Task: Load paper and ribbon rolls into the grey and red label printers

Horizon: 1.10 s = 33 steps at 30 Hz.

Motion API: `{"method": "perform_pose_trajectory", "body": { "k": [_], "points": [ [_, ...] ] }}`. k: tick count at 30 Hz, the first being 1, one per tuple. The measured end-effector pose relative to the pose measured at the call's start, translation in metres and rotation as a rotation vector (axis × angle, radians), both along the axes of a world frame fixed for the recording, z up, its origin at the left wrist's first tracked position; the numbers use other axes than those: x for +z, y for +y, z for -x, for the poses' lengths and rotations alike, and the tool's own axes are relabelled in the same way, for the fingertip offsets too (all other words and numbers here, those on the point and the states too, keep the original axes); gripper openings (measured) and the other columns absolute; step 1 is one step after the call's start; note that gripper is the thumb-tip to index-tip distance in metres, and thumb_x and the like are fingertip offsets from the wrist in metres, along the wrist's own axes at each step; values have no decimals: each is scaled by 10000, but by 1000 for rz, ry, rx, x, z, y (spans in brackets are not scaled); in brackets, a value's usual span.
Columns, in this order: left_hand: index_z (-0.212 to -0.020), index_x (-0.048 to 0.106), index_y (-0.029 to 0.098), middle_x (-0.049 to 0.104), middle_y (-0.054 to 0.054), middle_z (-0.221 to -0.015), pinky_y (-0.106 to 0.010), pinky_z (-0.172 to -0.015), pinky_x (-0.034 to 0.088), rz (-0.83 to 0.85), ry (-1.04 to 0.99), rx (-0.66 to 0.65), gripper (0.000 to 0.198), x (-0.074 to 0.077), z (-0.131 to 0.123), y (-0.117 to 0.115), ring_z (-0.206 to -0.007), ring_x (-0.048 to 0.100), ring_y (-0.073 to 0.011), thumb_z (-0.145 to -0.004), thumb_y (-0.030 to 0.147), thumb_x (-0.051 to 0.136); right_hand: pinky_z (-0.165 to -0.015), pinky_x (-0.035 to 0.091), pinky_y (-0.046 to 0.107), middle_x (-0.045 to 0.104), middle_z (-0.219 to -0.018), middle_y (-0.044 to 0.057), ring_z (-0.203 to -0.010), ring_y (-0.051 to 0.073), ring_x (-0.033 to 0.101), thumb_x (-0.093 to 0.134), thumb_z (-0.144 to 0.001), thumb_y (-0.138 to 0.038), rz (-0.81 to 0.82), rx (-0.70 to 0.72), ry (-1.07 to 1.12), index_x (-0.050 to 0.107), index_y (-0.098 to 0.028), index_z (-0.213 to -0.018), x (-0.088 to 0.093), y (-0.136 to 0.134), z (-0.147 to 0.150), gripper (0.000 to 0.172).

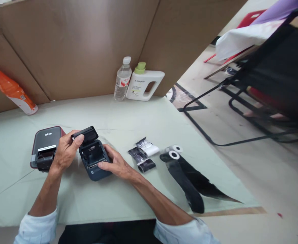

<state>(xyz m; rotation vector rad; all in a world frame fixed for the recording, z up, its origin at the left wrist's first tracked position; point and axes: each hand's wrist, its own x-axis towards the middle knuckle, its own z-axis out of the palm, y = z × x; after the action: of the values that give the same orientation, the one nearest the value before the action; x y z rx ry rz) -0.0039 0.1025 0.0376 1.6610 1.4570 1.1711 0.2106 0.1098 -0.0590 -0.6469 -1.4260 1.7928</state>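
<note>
A small dark-blue label printer (pixel 98 173) rests on the green-covered table with its lid raised and its inner bay showing. My left hand (pixel 68 149) grips the black lid (pixel 89 135), thumb on its face. Around the printer's right side my right hand (pixel 117 162) is closed, its thumb on the front edge of the bay. To the left stands a second printer (pixel 47 139), dark grey with a red edge and a black piece at its front. My left hand partly covers its right side. Both sleeves are light blue.
Right of my hands lie opened film packets (pixel 145 152) and white-cored rolls (pixel 174 155) with black strips trailing forward. Along the brown partition (pixel 87 47) stand an orange bottle (pixel 14 89), a water bottle (pixel 122 81) and a white jug (pixel 143 86). A black folding chair (pixel 271 67) stands beyond the table's right edge.
</note>
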Motion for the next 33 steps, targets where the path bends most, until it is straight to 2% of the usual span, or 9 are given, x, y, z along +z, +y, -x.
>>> {"method": "perform_pose_trajectory", "body": {
  "k": [6,13,23,33],
  "points": [
    [-758,644,174,529,18,-691,-251,-612,404,43,-63,43,428,-1,2,-2,-657,469,-134,-916,569,695,-1147,467,489,666,-1387,91,-1313,316,605,862,-826,-513,11,42,19,563,-245,-1417,3,-3,0,715],
    [-927,746,156,723,-33,-862,-295,-780,544,107,-184,94,326,-7,2,-3,-832,659,-198,-811,450,825,-1158,468,507,661,-1409,89,-1327,322,609,867,-823,-509,20,75,37,545,-266,-1450,6,-8,-1,745],
    [-859,749,157,740,-18,-829,-295,-778,560,126,-274,145,287,-4,-1,-5,-790,666,-180,-760,405,854,-1151,478,493,639,-1454,99,-1350,332,603,867,-827,-490,-22,85,21,529,-271,-1484,12,-11,-3,771],
    [-830,791,159,771,-19,-808,-309,-776,558,151,-309,208,243,-10,2,-5,-761,683,-186,-747,380,849,-1144,492,495,652,-1430,102,-1338,334,610,878,-810,-494,-18,95,-1,531,-274,-1496,9,-11,-4,800]
  ]
}}
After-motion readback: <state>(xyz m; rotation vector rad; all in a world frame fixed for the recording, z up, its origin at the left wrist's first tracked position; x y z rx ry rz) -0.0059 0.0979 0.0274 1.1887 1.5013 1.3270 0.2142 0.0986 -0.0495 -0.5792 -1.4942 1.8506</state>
